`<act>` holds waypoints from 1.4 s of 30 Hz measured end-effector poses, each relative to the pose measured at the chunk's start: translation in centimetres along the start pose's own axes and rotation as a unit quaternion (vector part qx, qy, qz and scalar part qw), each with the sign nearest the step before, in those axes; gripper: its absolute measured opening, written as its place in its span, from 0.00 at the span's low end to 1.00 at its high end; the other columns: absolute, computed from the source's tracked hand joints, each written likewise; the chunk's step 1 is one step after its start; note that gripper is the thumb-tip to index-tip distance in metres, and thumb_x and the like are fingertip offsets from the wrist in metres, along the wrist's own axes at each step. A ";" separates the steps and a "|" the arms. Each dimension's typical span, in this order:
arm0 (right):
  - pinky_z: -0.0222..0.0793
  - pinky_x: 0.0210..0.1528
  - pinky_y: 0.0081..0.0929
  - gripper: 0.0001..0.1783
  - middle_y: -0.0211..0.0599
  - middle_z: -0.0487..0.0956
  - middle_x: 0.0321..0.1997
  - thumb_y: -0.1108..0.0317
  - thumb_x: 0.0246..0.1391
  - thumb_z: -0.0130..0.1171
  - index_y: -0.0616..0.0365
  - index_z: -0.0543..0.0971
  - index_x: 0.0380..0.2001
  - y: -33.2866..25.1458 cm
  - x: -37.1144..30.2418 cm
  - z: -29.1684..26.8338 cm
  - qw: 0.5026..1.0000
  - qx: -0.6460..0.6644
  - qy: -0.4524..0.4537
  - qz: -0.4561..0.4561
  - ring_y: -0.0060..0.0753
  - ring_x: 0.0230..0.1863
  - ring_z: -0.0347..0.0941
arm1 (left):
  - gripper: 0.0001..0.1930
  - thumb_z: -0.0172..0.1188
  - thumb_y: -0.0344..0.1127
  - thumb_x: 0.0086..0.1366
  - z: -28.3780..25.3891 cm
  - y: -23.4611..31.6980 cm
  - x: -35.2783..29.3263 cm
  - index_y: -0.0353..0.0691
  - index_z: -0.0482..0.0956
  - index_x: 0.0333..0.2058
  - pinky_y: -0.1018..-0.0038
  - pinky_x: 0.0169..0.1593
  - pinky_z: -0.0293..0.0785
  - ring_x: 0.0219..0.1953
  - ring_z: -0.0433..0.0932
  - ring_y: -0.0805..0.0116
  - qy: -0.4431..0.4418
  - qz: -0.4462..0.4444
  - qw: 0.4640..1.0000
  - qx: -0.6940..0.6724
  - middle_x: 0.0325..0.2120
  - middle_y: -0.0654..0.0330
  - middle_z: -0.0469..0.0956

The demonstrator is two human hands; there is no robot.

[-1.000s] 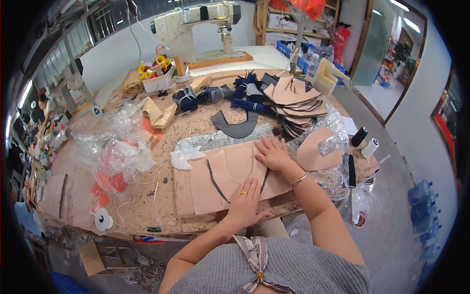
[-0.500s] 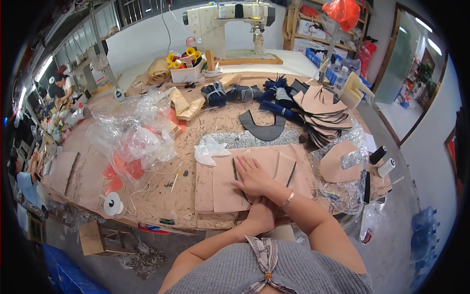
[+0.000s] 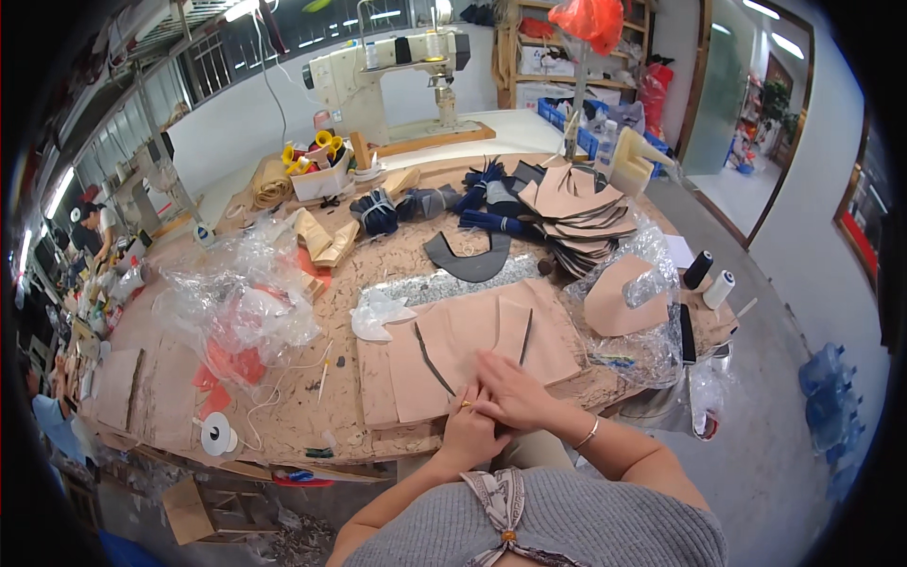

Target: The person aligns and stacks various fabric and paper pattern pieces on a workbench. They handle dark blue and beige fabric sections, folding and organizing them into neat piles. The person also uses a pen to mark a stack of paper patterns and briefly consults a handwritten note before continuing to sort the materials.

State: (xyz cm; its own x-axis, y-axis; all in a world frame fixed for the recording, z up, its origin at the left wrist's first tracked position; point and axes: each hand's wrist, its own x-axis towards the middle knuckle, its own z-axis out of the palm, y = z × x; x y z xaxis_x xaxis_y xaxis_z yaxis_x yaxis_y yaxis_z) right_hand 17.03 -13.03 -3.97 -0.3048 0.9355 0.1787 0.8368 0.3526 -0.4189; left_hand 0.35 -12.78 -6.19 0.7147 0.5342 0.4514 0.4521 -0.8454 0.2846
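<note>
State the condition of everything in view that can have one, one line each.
Right hand: fingers extended, slightly blurred
Left hand: partly covered by the right; grip unclear
Beige sheets: spread in layers
Dark U-shaped piece: lying flat
Clear plastic: crumpled
Navy bundle: tied
Black thread cone: standing
White thread cone: standing
Ceiling light: lit
Sewing machine: unattended; running or not, unclear

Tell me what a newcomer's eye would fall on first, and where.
The orange-red plastic hanging at the top, right of the sewing machine, jumps out. Next comes the fanned stack of pink, dark-edged pieces at the far right of the table. The right hand overlaps the left hand at the near edge of pink sheets.
</note>
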 end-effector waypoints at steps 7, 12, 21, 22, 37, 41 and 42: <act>0.37 0.70 0.47 0.42 0.52 0.53 0.69 0.40 0.58 0.43 0.64 0.57 0.64 7.6 5.0 -1.0 0.980 -0.120 0.053 0.147 0.49 0.71 0.45 | 0.34 0.65 0.48 0.52 -0.8 0.5 0.9 0.34 0.70 0.54 0.57 0.61 0.58 0.59 0.65 0.49 0.011 0.005 1.000 -0.002 0.55 0.49 0.69; 0.34 0.70 0.49 0.41 0.50 0.52 0.70 0.41 0.57 0.45 0.58 0.57 0.65 4.7 3.9 -0.6 0.994 -0.076 0.045 0.056 0.47 0.72 0.44 | 0.19 0.59 0.22 0.52 0.1 -1.7 -1.1 0.36 0.77 0.45 0.62 0.55 0.66 0.50 0.74 0.51 0.086 -0.019 0.993 -0.080 0.43 0.52 0.78; 0.67 0.52 0.34 0.19 0.37 0.79 0.46 0.71 0.49 0.54 0.50 0.77 0.47 4.7 3.1 -7.6 0.969 -0.009 0.204 -0.139 0.41 0.47 0.75 | 0.15 0.64 0.24 0.52 -4.2 -1.4 1.8 0.36 0.77 0.40 0.59 0.54 0.67 0.52 0.71 0.47 0.292 -0.029 0.948 -0.122 0.47 0.44 0.72; 0.69 0.48 0.32 0.17 0.36 0.80 0.43 0.71 0.49 0.55 0.50 0.79 0.44 6.9 4.8 -10.0 0.952 -0.020 0.283 -0.116 0.39 0.46 0.74 | 0.17 0.66 0.30 0.51 -3.5 -2.3 1.4 0.37 0.77 0.41 0.56 0.55 0.66 0.54 0.67 0.42 0.269 -0.031 0.956 -0.112 0.53 0.41 0.67; 0.64 0.56 0.42 0.24 0.45 0.74 0.52 0.77 0.45 0.52 0.55 0.72 0.50 16.0 15.1 -3.9 0.943 -0.244 0.107 -0.199 0.45 0.56 0.68 | 0.17 0.64 0.45 0.54 -2.3 -3.5 0.7 0.44 0.80 0.40 0.55 0.59 0.63 0.62 0.59 0.42 0.077 -0.104 0.992 -0.004 0.56 0.51 0.66; 0.72 0.46 0.37 0.17 0.40 0.80 0.40 0.76 0.46 0.49 0.54 0.80 0.39 15.5 17.6 -2.7 0.982 -0.165 0.076 -0.043 0.45 0.43 0.76 | 0.16 0.64 0.45 0.55 -2.5 -3.5 0.8 0.44 0.80 0.39 0.57 0.59 0.63 0.62 0.59 0.45 0.079 -0.106 0.991 -0.014 0.56 0.54 0.67; 0.72 0.45 0.38 0.16 0.40 0.80 0.39 0.76 0.45 0.50 0.54 0.80 0.38 15.6 17.7 -2.9 0.977 -0.163 0.128 -0.049 0.45 0.42 0.76 | 0.15 0.64 0.43 0.55 -2.5 -3.4 0.7 0.43 0.80 0.39 0.58 0.58 0.64 0.62 0.60 0.47 0.087 -0.100 0.991 -0.027 0.55 0.54 0.68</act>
State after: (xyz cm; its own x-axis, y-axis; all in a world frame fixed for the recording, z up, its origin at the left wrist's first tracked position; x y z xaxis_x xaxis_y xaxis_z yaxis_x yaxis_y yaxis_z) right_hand 26.04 8.97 -4.76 -0.3017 0.8467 0.4383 0.9225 0.3753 -0.0899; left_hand -2.01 -9.53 -4.72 0.5084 0.6870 0.5192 0.5432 -0.7237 0.4257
